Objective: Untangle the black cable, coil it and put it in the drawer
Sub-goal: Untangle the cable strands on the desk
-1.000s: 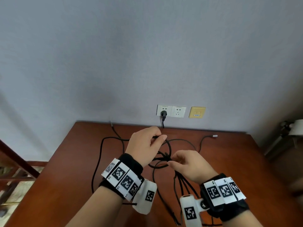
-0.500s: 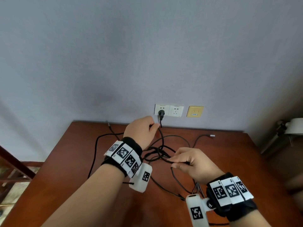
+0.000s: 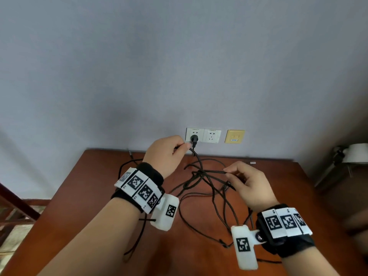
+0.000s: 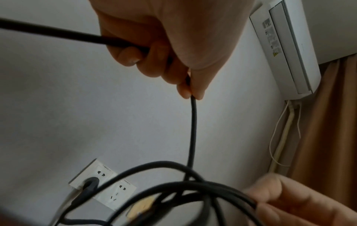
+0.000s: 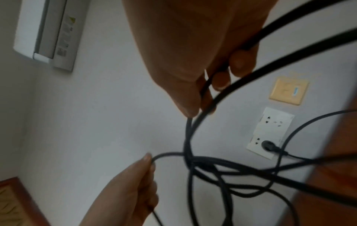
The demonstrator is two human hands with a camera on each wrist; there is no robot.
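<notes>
Mid-untangle: left hand (image 3: 166, 154) and right hand (image 3: 250, 186) fingers pinching black cable (image 3: 201, 176) strands apart; next, feed a loop through the knot.

The reddish-brown wooden table (image 3: 288, 196) is stretching out beneath my hands, its far edge meeting the wall. Loose loops of the thin black cable (image 3: 199, 218) are lying directly on it: some are trailing under my left wrist toward the near edge, others are curving below my right hand. Beyond my right hand (image 3: 252, 186), near the far edge, a small silver-tipped cable end (image 3: 253, 162) is resting on the wood. Another cable end (image 3: 130, 153) is lying just past my left hand (image 3: 165, 154), close to the wall.
</notes>
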